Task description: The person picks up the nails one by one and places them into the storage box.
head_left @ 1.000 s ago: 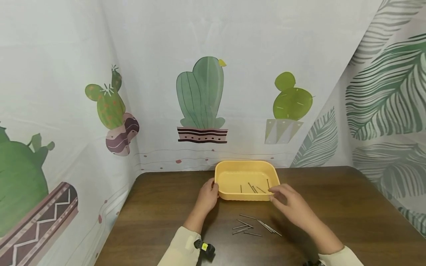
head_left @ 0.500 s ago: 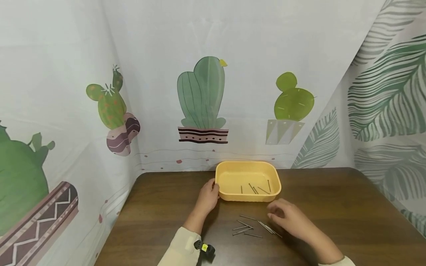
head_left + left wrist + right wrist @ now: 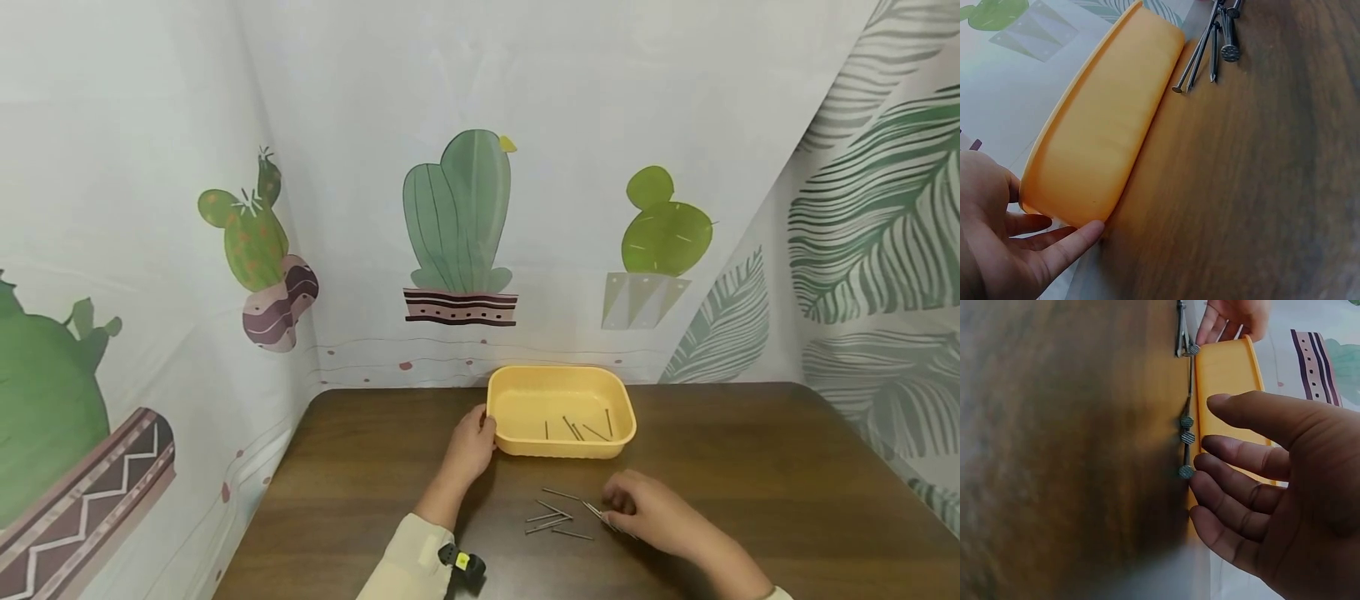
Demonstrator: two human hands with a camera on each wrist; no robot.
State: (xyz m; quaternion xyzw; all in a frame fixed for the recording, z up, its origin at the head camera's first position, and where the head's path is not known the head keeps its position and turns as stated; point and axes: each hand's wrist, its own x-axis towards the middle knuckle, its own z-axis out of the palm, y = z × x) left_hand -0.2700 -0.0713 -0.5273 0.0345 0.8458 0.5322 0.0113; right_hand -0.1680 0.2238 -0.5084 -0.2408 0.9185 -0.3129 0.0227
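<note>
My left hand [image 3: 469,446] grips the left front corner of a yellow plastic tray [image 3: 558,449], its fingers against the outer wall in the left wrist view. Several nails [image 3: 576,431] lie inside the tray. More steel nails [image 3: 572,534] are scattered on the table in front of it. Over the right-hand bunch of these hovers my right hand [image 3: 651,510], fingers loosely bent and nothing held. In the right wrist view its thumb stands apart from the fingers, with flat nail heads [image 3: 1187,437] right by the fingertips.
The brown wooden table [image 3: 360,467] runs back to a white wall cloth [image 3: 562,100] printed with cacti and leaves. The tray stands near the table's back edge. A black wrist camera [image 3: 470,563] sits on the left sleeve.
My right hand has moved from the tray's right front corner down toward the viewer, over the loose nails. The left hand has stayed at the tray.
</note>
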